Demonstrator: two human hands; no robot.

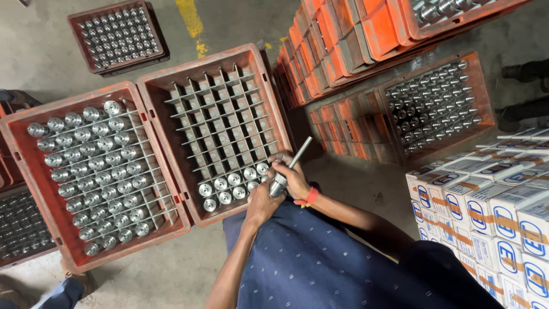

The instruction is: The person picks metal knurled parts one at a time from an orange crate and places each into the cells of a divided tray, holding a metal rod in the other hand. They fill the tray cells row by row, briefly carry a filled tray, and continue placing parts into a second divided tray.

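Looking down from the head cam: both hands meet right at the near edge of the half-empty orange crate. The right hand is wrapped around the fat end of a metal shaft part, and the left hand is closed just under it, touching the same end. The shaft's long axis tilts up and to the right, thin end pointing away from the body. The few filled grid slots sit just left of the hands, so the left hand is nearer them. A full crate is further left.
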